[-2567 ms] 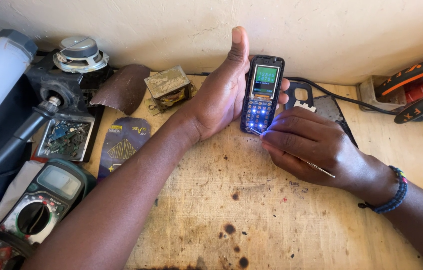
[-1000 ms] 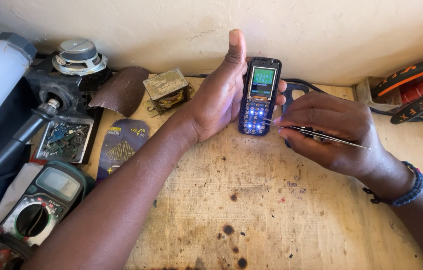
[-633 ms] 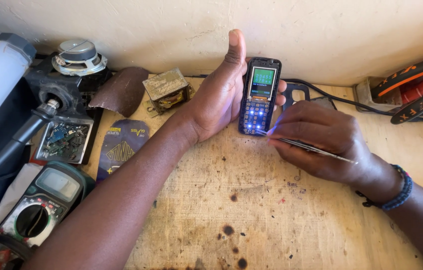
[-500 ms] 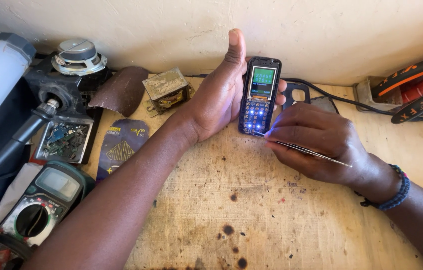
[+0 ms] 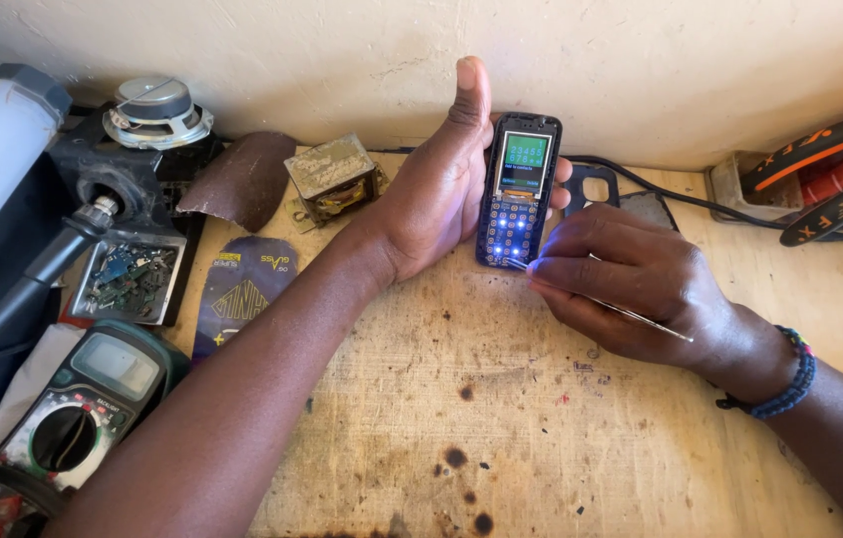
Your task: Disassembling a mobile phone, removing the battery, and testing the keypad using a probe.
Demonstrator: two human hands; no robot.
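Keypad phone held upright at far-centre of bench, probe tip at its lower keys.

L hand (image 5: 431, 194) grips the phone (image 5: 519, 189) w/ fingers wrapped behind, thumb straight up; screen + keypad lit. R hand (image 5: 631, 289) pinches thin metal tweezers (image 5: 606, 302), fingers closed tight, tip touching phone's bottom edge. Multimeter (image 5: 83, 399) near left, circuit board (image 5: 128, 279) & small transformer (image 5: 334, 177) far left, orange-handled tools (image 5: 830, 169) far right on the wooden bench (image 5: 541, 438).
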